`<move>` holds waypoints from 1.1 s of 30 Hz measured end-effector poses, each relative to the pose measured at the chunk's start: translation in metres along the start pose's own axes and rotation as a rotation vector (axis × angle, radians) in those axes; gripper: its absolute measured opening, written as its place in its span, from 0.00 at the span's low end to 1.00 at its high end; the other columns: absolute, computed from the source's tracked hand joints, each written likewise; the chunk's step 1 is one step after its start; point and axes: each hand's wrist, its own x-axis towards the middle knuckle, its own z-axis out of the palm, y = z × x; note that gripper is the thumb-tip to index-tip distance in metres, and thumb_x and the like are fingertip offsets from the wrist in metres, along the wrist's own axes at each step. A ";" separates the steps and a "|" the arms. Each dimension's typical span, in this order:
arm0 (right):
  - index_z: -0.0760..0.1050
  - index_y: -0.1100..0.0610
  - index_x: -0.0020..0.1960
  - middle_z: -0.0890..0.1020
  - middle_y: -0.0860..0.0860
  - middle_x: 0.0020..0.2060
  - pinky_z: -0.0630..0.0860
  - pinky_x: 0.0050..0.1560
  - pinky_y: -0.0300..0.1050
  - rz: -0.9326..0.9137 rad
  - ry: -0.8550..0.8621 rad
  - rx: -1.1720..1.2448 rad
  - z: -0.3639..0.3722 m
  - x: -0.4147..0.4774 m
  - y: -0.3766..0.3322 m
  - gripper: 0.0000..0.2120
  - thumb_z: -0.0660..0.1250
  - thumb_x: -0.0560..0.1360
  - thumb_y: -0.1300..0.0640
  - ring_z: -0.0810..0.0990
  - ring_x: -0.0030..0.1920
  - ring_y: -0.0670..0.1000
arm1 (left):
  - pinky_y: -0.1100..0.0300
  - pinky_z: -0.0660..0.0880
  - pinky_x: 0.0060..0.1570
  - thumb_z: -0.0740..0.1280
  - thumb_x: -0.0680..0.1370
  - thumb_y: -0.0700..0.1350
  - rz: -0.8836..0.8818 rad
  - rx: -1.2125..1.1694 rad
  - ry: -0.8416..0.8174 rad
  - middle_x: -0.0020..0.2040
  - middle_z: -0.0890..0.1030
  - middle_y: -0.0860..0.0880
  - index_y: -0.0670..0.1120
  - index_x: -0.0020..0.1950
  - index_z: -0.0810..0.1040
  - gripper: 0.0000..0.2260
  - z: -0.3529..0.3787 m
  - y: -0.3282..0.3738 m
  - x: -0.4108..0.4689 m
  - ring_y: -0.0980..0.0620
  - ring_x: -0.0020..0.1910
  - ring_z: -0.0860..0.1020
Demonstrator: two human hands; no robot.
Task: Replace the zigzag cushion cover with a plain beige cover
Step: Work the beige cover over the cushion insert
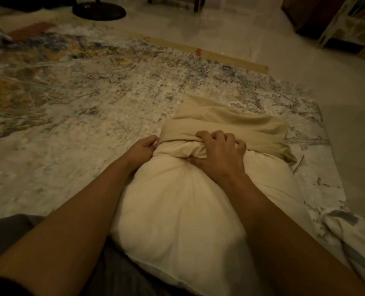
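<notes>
Left hand (pixel 144 146) and right hand (pixel 218 152): both grips were closed on the cover (pixel 230 120) hem, across the cushion's (pixel 177 210) far half. The step called for pulling both sides evenly (uneven pull likely bunches it).

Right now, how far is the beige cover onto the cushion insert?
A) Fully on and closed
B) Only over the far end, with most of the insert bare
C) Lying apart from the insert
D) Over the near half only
B: the beige cover wraps only the far end of the white insert, whose near bulk is bare, while the left hand and right hand grip the cover's bunched edge.
</notes>
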 end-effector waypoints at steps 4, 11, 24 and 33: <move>0.71 0.39 0.66 0.76 0.51 0.59 0.61 0.61 0.60 0.093 0.031 -0.036 -0.002 0.002 0.017 0.33 0.63 0.65 0.25 0.72 0.59 0.59 | 0.64 0.65 0.34 0.55 0.79 0.26 0.028 0.061 -0.117 0.29 0.73 0.58 0.41 0.37 0.70 0.15 -0.013 0.001 -0.008 0.61 0.29 0.68; 0.69 0.39 0.67 0.72 0.44 0.65 0.53 0.72 0.61 0.006 -0.059 0.193 -0.009 -0.008 0.009 0.31 0.53 0.68 0.27 0.66 0.67 0.51 | 0.63 0.70 0.37 0.63 0.80 0.38 0.051 0.005 0.043 0.40 0.75 0.51 0.47 0.47 0.77 0.06 -0.014 0.022 -0.021 0.54 0.37 0.72; 0.73 0.39 0.56 0.77 0.44 0.55 0.61 0.62 0.56 0.089 -0.001 0.098 0.000 0.002 -0.007 0.16 0.63 0.72 0.34 0.71 0.60 0.52 | 0.50 0.72 0.47 0.67 0.73 0.48 0.159 0.624 0.235 0.43 0.72 0.55 0.56 0.44 0.72 0.05 0.025 0.032 -0.011 0.44 0.52 0.69; 0.58 0.33 0.74 0.58 0.58 0.77 0.60 0.71 0.60 0.804 -0.243 0.710 -0.031 -0.061 0.120 0.37 0.65 0.69 0.27 0.61 0.73 0.64 | 0.57 0.54 0.46 0.63 0.76 0.43 0.202 0.596 0.223 0.47 0.78 0.45 0.55 0.47 0.71 0.06 0.038 0.028 -0.003 0.41 0.53 0.73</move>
